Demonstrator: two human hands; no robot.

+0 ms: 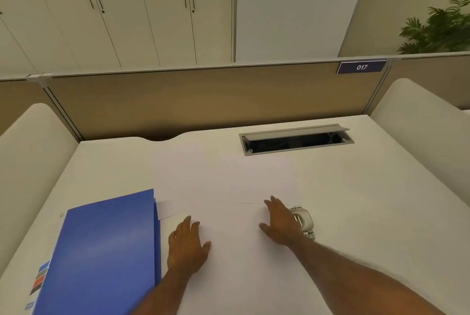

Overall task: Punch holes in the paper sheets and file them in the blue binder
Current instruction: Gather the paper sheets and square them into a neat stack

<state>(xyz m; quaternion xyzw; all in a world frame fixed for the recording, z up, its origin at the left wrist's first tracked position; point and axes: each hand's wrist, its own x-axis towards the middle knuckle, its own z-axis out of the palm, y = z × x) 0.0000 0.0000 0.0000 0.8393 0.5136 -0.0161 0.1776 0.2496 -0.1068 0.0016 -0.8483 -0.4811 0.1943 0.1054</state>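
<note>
Blue binder (106, 251) lies flat at the near left of the white surface (254, 169), its smooth plastic cover cut off by the bottom edge. Just beside it, white paper sheets (234, 225) lie flat, hard to tell from the surface except by thin edges. The left hand (188, 243) and right hand (279, 223) rest on them with straight fingers, grasping nothing. A shiny metal hole punch (304, 220) sits half hidden behind the right hand. Farther back, a grey cable hatch (296, 139) stands ajar.
</note>
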